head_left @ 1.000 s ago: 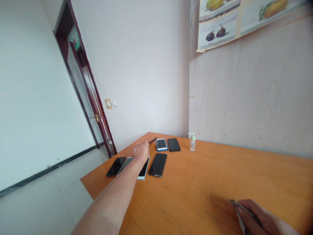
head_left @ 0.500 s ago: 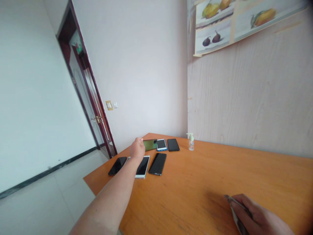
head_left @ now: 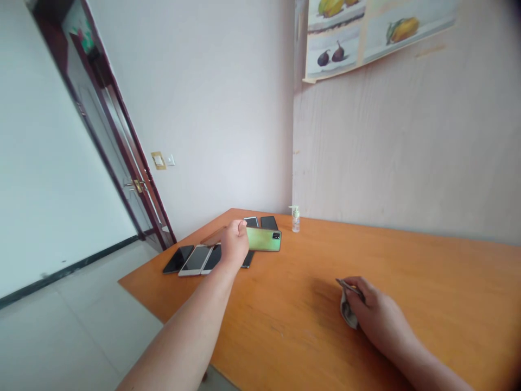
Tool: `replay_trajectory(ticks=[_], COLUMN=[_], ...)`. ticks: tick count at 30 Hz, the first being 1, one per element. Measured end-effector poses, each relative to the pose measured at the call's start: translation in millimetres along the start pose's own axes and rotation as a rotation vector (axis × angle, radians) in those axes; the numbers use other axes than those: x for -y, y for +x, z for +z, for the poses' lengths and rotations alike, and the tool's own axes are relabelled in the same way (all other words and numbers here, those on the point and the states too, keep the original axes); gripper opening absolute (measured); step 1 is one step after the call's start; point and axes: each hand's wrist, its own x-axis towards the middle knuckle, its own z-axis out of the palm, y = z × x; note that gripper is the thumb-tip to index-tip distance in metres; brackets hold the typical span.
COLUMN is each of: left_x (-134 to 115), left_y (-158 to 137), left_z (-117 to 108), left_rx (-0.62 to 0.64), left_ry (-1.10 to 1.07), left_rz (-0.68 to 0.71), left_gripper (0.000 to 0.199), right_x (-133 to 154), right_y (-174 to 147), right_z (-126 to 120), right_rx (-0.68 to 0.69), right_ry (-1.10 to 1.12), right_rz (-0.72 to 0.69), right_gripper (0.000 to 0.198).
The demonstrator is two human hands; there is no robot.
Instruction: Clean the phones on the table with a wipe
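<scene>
My left hand is closed round one end of a green-backed smartphone, lifted off the table with its camera block facing me. Below and beyond it lie several other phones: a black one, a white-framed one, another white-framed one partly behind my wrist, and a dark one mostly covered. Farther back are a white phone and a black phone. Over the table at the right, my right hand pinches a folded greyish cloth.
A small clear pump bottle stands near the back edge of the orange wooden table. Walls rise behind it, with fruit pictures at the upper right. A door stands at the left.
The green phone has come up and toward me, to the right, in my left hand. My right hand with the cloth has moved left and farther forward. The camera view has shifted slightly.
</scene>
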Motion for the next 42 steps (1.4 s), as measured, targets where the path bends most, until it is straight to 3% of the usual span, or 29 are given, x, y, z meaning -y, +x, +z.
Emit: replay_trajectory(ticks=[8,13,18,24,30,33,36,42], left_x=[-38,-54,-67,-82,-88,-88,-86,-86], left_y=[-47,-67,-93,-123,-140,-146,-150,-153], left_z=[12,8,6,12,15,18,22,26], left_rx=[-0.012,0.017,0.122,0.259,0.303,0.348,0.416,0.549], left_ry=[-0.153,-0.201,-0.215,-0.214,-0.139,-0.072,-0.013,0.033], left_rz=[0.059,0.191,0.427,0.797,1.136,1.212,1.255,1.231], left_gripper=[0.024,0.022,0.017,0.011,0.012,0.015,0.013,0.007], right_x=[-6,-6,-14,-17,-3,13,39,82], right_y=[7,8,11,13,10,5,-7,-46], right_z=[-8,-14,-16,-14,-17,-19,-28,-70], right_rx=[-0.078,-0.076,-0.143,-0.297,-0.366,-0.306,-0.162,0.290], right_ry=[-0.016,-0.037,-0.104,-0.175,0.086,0.302,0.611,1.073], right_rz=[0.039,0.079,0.173,0.109,0.046,0.057,0.087,-0.018], right_gripper=[0.029,0.032,0.041,0.050,0.037,0.031,0.033,0.030])
